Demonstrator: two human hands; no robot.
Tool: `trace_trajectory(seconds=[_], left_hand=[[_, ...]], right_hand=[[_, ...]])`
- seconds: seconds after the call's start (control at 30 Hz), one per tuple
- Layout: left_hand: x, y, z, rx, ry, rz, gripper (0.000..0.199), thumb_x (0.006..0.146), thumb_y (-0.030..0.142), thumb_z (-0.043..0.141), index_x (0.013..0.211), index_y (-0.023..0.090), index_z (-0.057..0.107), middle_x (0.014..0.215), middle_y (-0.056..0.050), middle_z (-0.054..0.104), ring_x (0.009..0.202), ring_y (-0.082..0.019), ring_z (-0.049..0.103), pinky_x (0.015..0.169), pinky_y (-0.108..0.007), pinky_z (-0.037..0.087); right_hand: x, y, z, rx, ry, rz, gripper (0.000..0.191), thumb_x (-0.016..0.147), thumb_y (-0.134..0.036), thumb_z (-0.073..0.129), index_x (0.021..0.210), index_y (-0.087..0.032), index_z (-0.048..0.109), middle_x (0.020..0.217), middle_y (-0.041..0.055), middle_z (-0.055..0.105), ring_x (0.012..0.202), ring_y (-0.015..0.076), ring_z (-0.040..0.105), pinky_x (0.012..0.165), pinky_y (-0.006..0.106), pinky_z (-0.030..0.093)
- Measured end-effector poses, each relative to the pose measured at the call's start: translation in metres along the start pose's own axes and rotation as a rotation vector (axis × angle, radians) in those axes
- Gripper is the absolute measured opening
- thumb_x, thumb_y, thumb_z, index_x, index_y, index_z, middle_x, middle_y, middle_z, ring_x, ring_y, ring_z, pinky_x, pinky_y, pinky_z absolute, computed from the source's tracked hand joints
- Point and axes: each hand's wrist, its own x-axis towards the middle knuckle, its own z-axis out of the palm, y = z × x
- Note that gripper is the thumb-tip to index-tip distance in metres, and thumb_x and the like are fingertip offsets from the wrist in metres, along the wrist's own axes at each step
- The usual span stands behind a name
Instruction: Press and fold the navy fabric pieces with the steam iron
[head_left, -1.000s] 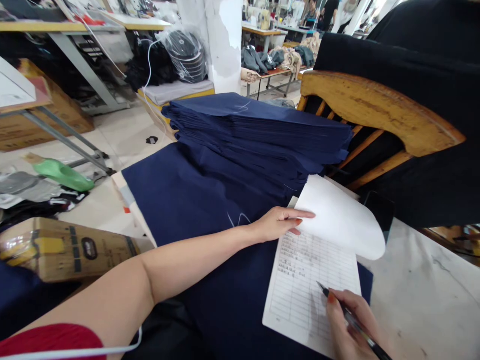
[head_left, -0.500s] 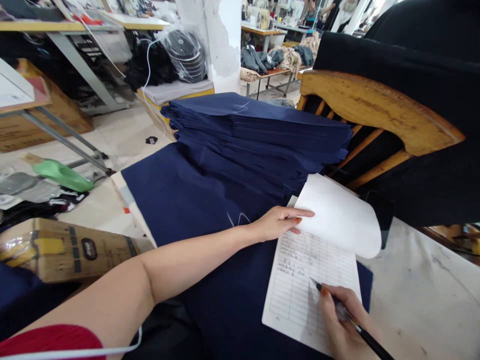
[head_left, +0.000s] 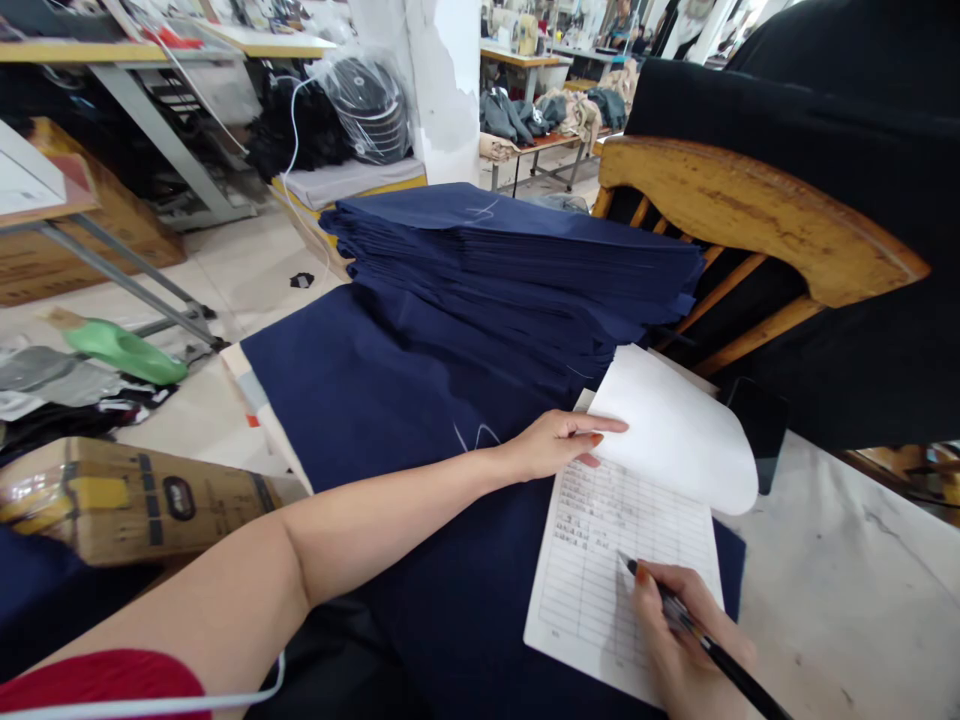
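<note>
A lined notepad (head_left: 559,600) with rows of handwriting lies on dark blue cloth (head_left: 360,370). Its top sheet (head_left: 675,430) is flipped up and curls away to the right. My left hand (head_left: 559,445) rests at the upper left of the pad, fingers stretched out, the index finger against the turned sheet. In my right hand (head_left: 682,630) is a black pen (head_left: 712,650), gripped between thumb and fingers. The pen's tip is at the ruled page, just below and right of the written lines; whether it touches the paper I cannot tell.
Beyond the pad rises a folded stack of blue cloth (head_left: 510,240). A wooden chair (head_left: 750,215) stands at the right, with a dark phone-like slab (head_left: 754,425) near the pad. Cardboard box (head_left: 150,500) at lower left; sewing tables (head_left: 150,55) farther back.
My right hand and the pen have shifted very slightly up and left over the page. My left hand stays in place on the pad.
</note>
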Motion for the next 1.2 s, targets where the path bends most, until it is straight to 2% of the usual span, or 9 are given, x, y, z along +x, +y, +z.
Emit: trace_trajectory(seconds=[0.13, 0.3, 0.63, 0.83, 1.0, 1.2], left_hand=[[0.0004, -0.0016, -0.0008, 0.007, -0.007, 0.001, 0.034, 0.086, 0.013, 0.051, 0.117, 0.020, 0.062, 0.087, 0.002, 0.062, 0.063, -0.004, 0.050, 0.085, -0.035, 0.054], [0.0014, -0.0037, -0.0011, 0.007, -0.006, 0.005, 0.033, 0.086, 0.013, 0.052, 0.116, 0.020, 0.063, 0.103, -0.001, 0.063, 0.070, -0.006, 0.055, 0.084, -0.034, 0.054], [0.0002, -0.0002, -0.0001, 0.012, 0.006, -0.019, 0.033, 0.086, 0.012, 0.051, 0.115, 0.021, 0.064, 0.087, 0.001, 0.063, 0.068, -0.006, 0.055, 0.084, -0.035, 0.054], [0.0012, -0.0028, -0.0008, 0.013, -0.001, -0.009, 0.033, 0.086, 0.013, 0.051, 0.116, 0.020, 0.063, 0.103, 0.000, 0.064, 0.069, -0.005, 0.055, 0.085, -0.033, 0.054], [0.0007, -0.0017, -0.0008, 0.011, 0.000, -0.012, 0.033, 0.086, 0.012, 0.051, 0.116, 0.019, 0.063, 0.095, 0.000, 0.064, 0.066, -0.004, 0.052, 0.084, -0.033, 0.055], [0.0004, 0.0002, -0.0006, 0.012, 0.002, -0.019, 0.033, 0.086, 0.012, 0.051, 0.116, 0.018, 0.063, 0.104, -0.001, 0.064, 0.069, -0.005, 0.055, 0.083, -0.033, 0.055]], right_hand=[[-0.0002, -0.0003, 0.0005, -0.004, 0.005, 0.039, 0.023, 0.079, -0.041, 0.057, 0.072, -0.020, 0.063, 0.064, 0.0010, 0.065, 0.057, 0.0141, 0.060, 0.050, 0.022, 0.043], [-0.0005, -0.0002, 0.0008, 0.013, 0.012, 0.040, 0.022, 0.079, -0.040, 0.057, 0.071, -0.020, 0.063, 0.065, 0.0009, 0.065, 0.057, 0.0139, 0.060, 0.051, 0.022, 0.044], [-0.0027, 0.0017, 0.0028, 0.029, 0.029, 0.090, 0.024, 0.079, -0.043, 0.057, 0.073, -0.020, 0.063, 0.067, 0.0014, 0.065, 0.060, 0.0140, 0.059, 0.052, 0.022, 0.043], [-0.0038, -0.0029, 0.0016, 0.020, 0.003, 0.197, 0.026, 0.078, -0.046, 0.056, 0.074, -0.021, 0.063, 0.070, 0.0013, 0.064, 0.063, 0.0150, 0.059, 0.053, 0.023, 0.042], [-0.0029, -0.0005, 0.0006, 0.030, 0.062, 0.151, 0.024, 0.078, -0.043, 0.057, 0.074, -0.020, 0.063, 0.068, 0.0009, 0.065, 0.062, 0.0140, 0.059, 0.053, 0.021, 0.043], [-0.0006, 0.0028, 0.0008, -0.011, 0.039, 0.112, 0.025, 0.077, -0.043, 0.058, 0.071, -0.020, 0.064, 0.064, 0.0007, 0.065, 0.055, 0.0137, 0.059, 0.050, 0.021, 0.043]])
